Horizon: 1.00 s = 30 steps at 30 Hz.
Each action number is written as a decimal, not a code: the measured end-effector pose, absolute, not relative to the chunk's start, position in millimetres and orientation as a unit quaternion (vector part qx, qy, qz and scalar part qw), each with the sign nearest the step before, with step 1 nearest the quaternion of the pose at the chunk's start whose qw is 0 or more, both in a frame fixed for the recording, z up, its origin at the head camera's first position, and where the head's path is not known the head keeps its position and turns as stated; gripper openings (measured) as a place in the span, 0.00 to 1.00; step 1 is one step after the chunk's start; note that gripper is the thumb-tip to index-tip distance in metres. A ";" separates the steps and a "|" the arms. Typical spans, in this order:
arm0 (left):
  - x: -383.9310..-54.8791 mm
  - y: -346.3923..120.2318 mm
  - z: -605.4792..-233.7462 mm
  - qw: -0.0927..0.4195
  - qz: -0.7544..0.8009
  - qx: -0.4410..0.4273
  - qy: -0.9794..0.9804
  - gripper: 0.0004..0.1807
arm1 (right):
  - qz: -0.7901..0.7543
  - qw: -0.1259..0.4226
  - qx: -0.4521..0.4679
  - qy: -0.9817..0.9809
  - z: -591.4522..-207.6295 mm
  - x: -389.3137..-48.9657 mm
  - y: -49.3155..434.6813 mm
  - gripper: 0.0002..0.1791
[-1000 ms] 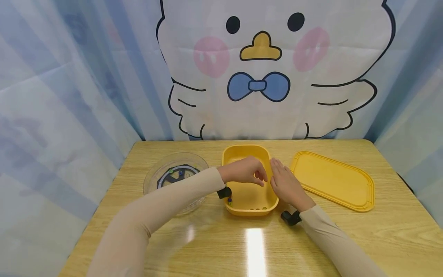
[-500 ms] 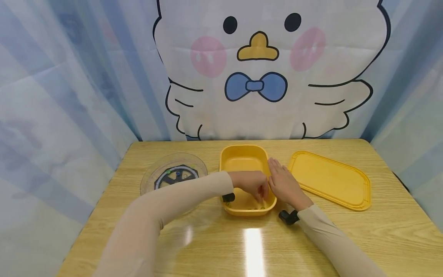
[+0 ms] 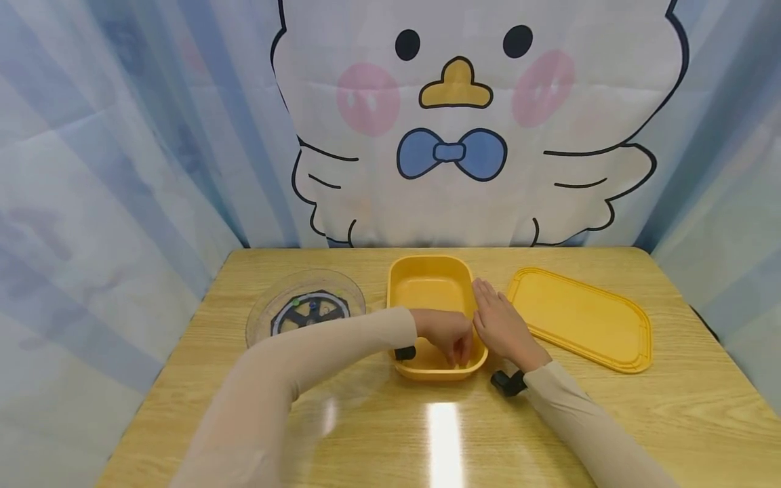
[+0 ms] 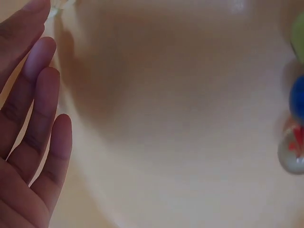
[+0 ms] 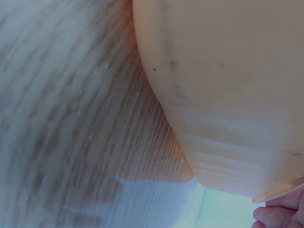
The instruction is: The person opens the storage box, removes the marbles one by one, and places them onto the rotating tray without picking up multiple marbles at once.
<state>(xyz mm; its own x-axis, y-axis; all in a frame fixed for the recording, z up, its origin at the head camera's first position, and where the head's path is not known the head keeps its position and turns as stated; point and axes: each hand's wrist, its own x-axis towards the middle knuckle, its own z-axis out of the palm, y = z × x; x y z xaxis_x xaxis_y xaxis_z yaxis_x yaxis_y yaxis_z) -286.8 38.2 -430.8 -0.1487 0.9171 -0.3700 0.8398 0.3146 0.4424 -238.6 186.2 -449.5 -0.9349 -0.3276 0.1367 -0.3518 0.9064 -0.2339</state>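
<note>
My left hand [image 3: 448,333] reaches down into the yellow plastic box [image 3: 399,278], its fingertips low at the near right corner. In the left wrist view the thumb side of the hand [image 4: 28,109] meets a clear marble [image 4: 61,6] at the top left edge; the other fingers are slightly bent. A green marble [image 4: 298,38], a blue marble [image 4: 298,99] and a clear one with red [image 4: 292,151] lie on the box floor. My right hand [image 3: 503,325] rests with straight fingers along the box's right rim; its fingertips [image 5: 273,216] show at that rim.
To the left stands a clear round bowl [image 3: 259,305] with a dark wheel-shaped piece [image 3: 312,308] and small marbles in it, partly behind my left sleeve. A yellow lid [image 3: 579,315] lies right of the box on the wooden table [image 3: 378,440]. A patterned curtain hangs behind.
My left hand has lowered from above the box toward its near right corner, and its fingertips have come to a marble there. My right hand has stayed at the rim.
</note>
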 end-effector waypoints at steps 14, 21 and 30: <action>-278.7 44.4 -435.5 0.305 0.074 0.585 0.748 0.05 | 0.134 0.044 0.174 -0.975 -451.4 -236.3 186.0 0.31; -280.5 44.3 -439.2 0.301 0.066 0.586 0.750 0.05 | 0.133 0.045 0.173 -0.975 -451.7 -236.4 185.9 0.30; -286.6 40.2 -441.4 0.281 0.047 0.576 0.766 0.04 | 0.130 0.048 0.170 -0.976 -450.7 -237.8 185.1 0.30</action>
<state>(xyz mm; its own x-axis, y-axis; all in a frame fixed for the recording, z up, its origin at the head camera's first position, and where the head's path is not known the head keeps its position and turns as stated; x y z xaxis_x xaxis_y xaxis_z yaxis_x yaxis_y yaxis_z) -286.6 40.2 -441.4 -0.1770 0.9093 -0.3765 0.8562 0.3309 0.3968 -237.8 185.1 -450.7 -0.9378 -0.3189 0.1370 -0.3436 0.9087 -0.2370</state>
